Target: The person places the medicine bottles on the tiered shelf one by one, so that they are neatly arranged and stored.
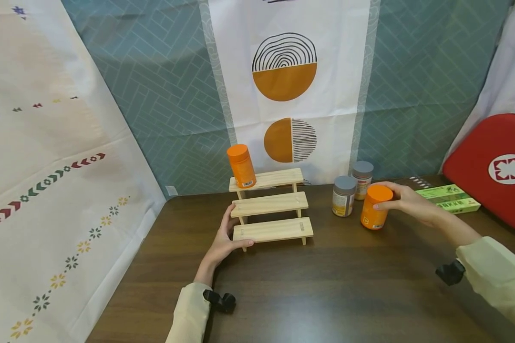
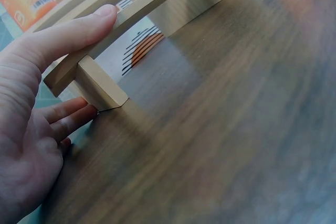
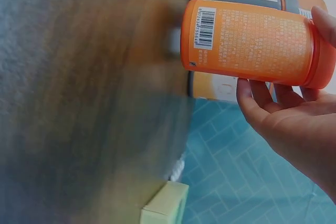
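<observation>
A three-step wooden rack (image 1: pixel 272 205) stands toward the back of the table. My left hand (image 1: pixel 221 242) holds its left end; in the left wrist view the thumb (image 2: pixel 79 32) lies over the lowest step and the other fingers reach beside the leg (image 2: pixel 102 82). One orange bottle (image 1: pixel 242 167) stands on the left of the top step. My right hand (image 1: pixel 407 202) grips a second orange bottle (image 1: pixel 374 214) near its lid. Its barcode and label text (image 3: pixel 247 40) face the right wrist camera. Two grey-lidded bottles (image 1: pixel 343 200) (image 1: pixel 362 180) stand just behind and left of it.
A green box (image 1: pixel 450 199) lies behind my right forearm, with a red case (image 1: pixel 493 166) at the far right. Patterned cloth (image 1: pixel 167 85) hangs behind the brown table (image 1: pixel 317 290), and white cloth (image 1: pixel 64 166) runs along its left side.
</observation>
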The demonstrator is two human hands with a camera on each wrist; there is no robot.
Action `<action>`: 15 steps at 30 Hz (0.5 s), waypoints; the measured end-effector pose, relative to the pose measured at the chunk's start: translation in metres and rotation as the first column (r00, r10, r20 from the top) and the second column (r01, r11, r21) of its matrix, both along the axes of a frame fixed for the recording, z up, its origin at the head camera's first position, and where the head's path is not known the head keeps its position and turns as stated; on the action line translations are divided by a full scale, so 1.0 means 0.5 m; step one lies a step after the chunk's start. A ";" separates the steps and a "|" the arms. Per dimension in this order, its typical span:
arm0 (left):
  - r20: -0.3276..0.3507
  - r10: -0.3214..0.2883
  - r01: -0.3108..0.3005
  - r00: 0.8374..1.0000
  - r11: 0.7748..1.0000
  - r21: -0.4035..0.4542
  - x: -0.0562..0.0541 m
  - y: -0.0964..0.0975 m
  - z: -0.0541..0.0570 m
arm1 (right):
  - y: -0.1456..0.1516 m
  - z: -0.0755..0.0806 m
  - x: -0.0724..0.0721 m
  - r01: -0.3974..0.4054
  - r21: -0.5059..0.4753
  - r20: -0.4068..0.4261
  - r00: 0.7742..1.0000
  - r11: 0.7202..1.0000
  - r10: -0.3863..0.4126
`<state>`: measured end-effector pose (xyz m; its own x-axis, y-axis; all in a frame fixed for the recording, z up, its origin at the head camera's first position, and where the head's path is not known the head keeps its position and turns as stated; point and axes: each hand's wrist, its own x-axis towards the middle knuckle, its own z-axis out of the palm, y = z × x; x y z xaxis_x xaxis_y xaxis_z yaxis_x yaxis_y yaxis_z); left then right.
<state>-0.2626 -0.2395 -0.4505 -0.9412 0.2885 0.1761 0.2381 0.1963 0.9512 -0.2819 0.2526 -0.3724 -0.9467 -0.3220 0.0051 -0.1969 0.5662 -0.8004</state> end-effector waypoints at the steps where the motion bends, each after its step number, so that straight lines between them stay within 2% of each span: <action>1: -0.002 -0.001 0.001 1.000 1.000 0.002 -0.001 0.000 0.000 | 0.001 0.005 0.000 0.007 0.001 -0.005 1.000 1.000 -0.007; 15: 0.004 0.004 -0.004 1.000 1.000 -0.004 0.000 0.001 -0.002 | 0.000 0.097 0.006 -0.015 -0.016 -0.047 0.999 1.000 0.014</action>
<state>-0.2627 -0.2392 -0.4516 -0.9431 0.2850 0.1711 0.2333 0.2009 0.9514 -0.2786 0.2526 -0.3241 -0.9406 -0.3351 0.0543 -0.2421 0.5503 -0.7991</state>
